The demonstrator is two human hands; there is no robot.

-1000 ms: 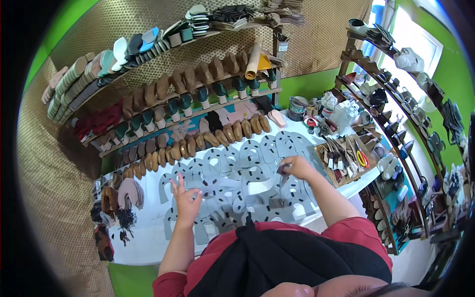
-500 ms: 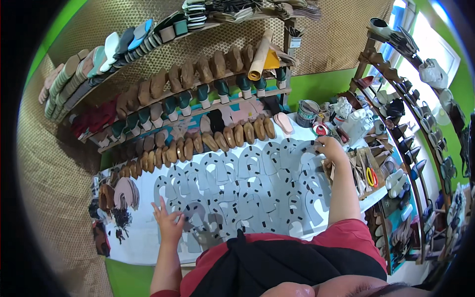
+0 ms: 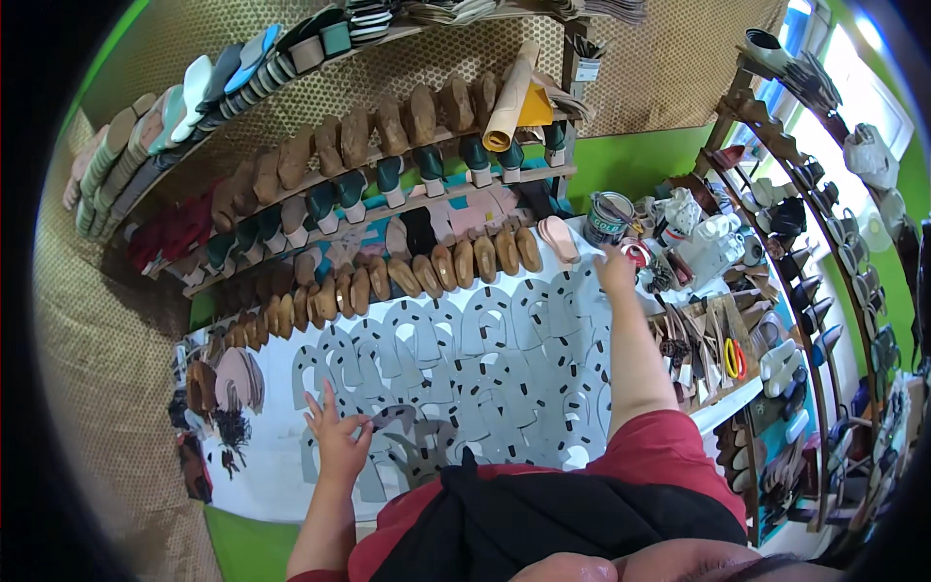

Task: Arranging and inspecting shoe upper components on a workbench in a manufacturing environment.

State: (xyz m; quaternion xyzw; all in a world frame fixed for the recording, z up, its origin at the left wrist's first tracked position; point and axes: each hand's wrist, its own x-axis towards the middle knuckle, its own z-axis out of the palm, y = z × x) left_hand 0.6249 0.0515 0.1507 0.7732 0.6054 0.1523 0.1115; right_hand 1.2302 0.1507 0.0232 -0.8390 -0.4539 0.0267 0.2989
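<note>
Grey horseshoe-shaped shoe upper pieces (image 3: 465,388) lie in overlapping rows on the white-covered table (image 3: 272,456). Small black tabs (image 3: 490,325) dot them. My left hand (image 3: 339,441) hovers over the pieces at the near left. Its thumb and forefinger meet in a pinch while other fingers stretch out; whatever is between them is too small to make out. At the far right, my right hand (image 3: 617,274) reaches over the table beside a red-and-white round tin (image 3: 636,254). Its fingers are drawn together, and their tips show nothing I can name.
Brown shoe lasts (image 3: 424,276) line the table's back edge. A glue can (image 3: 609,217) and pink insoles (image 3: 558,239) stand far right. A wooden tool tray (image 3: 713,330) with yellow-red scissors (image 3: 734,359) lies right of my arm. Shelves (image 3: 388,155) of lasts and soles rise behind.
My right hand has moved left and slightly farther away, from the grey pieces at the far right toward the tin. My left hand stays nearly in place; the whole view has shifted slightly.
</note>
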